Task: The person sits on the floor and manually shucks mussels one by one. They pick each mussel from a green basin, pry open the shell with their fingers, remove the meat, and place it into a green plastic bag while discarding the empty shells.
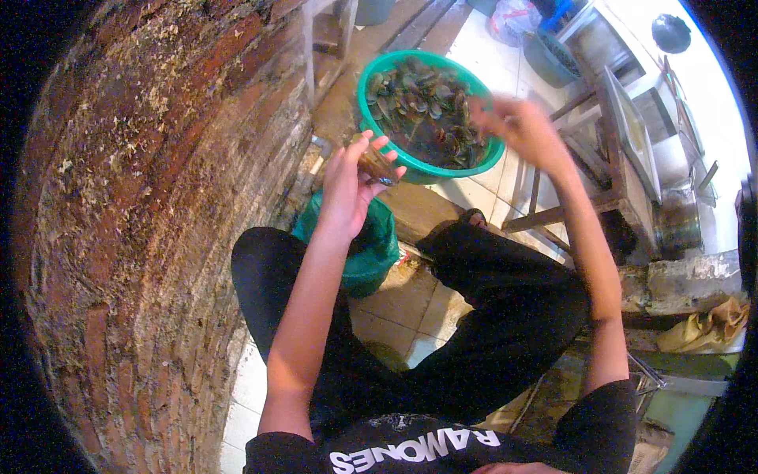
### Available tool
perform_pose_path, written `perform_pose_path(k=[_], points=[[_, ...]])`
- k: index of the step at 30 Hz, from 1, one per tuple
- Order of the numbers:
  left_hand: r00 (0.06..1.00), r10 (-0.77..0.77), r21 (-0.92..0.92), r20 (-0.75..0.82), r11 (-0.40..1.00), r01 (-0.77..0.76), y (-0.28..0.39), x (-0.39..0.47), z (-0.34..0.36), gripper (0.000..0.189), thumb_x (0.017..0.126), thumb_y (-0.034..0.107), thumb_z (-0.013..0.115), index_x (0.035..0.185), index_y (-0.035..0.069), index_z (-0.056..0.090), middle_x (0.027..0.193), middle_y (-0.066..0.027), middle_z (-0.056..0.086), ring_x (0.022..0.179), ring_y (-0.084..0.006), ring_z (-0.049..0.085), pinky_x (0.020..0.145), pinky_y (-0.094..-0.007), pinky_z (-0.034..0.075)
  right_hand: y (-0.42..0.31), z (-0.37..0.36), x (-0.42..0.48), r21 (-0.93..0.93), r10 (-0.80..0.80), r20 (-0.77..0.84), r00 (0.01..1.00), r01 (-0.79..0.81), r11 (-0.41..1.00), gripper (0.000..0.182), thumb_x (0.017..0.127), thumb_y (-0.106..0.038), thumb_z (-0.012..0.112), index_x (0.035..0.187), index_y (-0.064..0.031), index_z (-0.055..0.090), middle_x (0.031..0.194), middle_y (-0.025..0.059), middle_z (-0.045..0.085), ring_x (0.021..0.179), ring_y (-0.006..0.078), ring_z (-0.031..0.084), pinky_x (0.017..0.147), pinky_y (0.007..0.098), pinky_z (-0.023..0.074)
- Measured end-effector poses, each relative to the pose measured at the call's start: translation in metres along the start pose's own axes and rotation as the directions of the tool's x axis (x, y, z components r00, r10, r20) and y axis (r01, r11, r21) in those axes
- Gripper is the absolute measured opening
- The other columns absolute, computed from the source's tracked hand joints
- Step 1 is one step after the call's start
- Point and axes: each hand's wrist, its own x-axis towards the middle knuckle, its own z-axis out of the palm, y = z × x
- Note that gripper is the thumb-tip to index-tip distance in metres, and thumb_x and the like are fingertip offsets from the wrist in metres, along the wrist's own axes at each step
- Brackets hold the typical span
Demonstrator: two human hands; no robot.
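Observation:
A round green plastic basin (435, 173) holds many mussels (414, 89), several lying in dark liquid. My left hand (355, 183) grips a brown mussel shell (374, 161) just off the basin's near left rim. Over the basin's right rim is my right hand (512, 121), blurred, with its fingers curled near the mussels; whether it holds anything cannot be made out. Below my left hand, between my legs, stands a container lined with green mesh-like material (370, 260), its inside mostly dark.
A rough brick wall (148, 195) rises close on the left. To the right stand a wooden frame (628, 178) and a metal pot (678, 219). Another basin (548, 59) and a plastic bag (515, 21) lie farther back on the tiled floor. A crumpled cloth (704, 326) rests at the lower right.

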Motion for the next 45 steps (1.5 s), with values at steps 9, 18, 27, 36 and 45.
perform_pose_path(k=[9,18,27,36,45], points=[[0.972,0.024,0.063,0.235,0.997,-0.040,0.000,-0.009,0.012,0.053,0.104,0.027,0.056,0.149,0.002,0.041,0.140,-0.0147,0.056,0.128,-0.0293,0.058,0.102,-0.0547,0.053,-0.040,-0.007,0.005,0.111,-0.008,-0.234,0.972,0.035,0.993,0.028,0.099,-0.029,0.065,0.102,-0.0034,0.076,0.081,0.0113,0.077,0.074,0.0212,0.076,0.072,0.0329,0.0580],[0.884,0.165,-0.089,0.437,0.986,-0.140,0.010,-0.025,0.033,0.066,0.101,0.019,0.056,0.158,0.001,0.028,0.153,-0.0164,0.045,0.135,-0.0265,0.051,0.109,-0.0429,0.047,-0.097,0.040,-0.010,0.193,-0.314,-0.020,0.949,0.312,0.930,0.024,0.089,-0.014,0.073,0.111,-0.0085,0.064,0.111,0.0123,0.058,0.089,0.0237,0.066,0.073,0.0352,0.0578],[0.845,0.194,-0.120,0.498,0.981,-0.155,0.015,-0.027,0.037,0.075,0.098,0.018,0.056,0.161,0.002,0.019,0.156,-0.0185,0.040,0.135,-0.0274,0.051,0.110,-0.0431,0.045,-0.100,0.029,-0.015,-0.011,-0.455,-0.067,0.888,0.455,0.890,0.019,0.087,-0.013,0.074,0.105,-0.0105,0.070,0.128,0.0133,0.052,0.108,0.0307,0.062,0.093,0.0397,0.0555],[0.835,0.204,-0.127,0.511,0.979,-0.162,0.012,-0.027,0.037,0.072,0.102,0.013,0.056,0.162,0.003,0.018,0.152,-0.0173,0.042,0.133,-0.0258,0.052,0.109,-0.0422,0.047,-0.108,0.034,-0.016,-0.218,-0.483,-0.069,0.873,0.459,0.861,0.021,0.086,-0.016,0.073,0.105,-0.0104,0.071,0.127,0.0113,0.054,0.111,0.0303,0.062,0.090,0.0404,0.0585],[0.877,0.155,-0.047,0.456,0.988,-0.150,0.001,-0.025,0.035,0.081,0.097,0.032,0.070,0.160,0.005,0.026,0.149,-0.0104,0.050,0.125,-0.0201,0.058,0.102,-0.0389,0.052,-0.085,0.041,-0.011,-0.258,-0.519,-0.111,0.847,0.480,0.838,0.020,0.091,-0.016,0.067,0.108,-0.0047,0.066,0.115,0.0139,0.062,0.104,0.0333,0.065,0.086,0.0424,0.0584]])
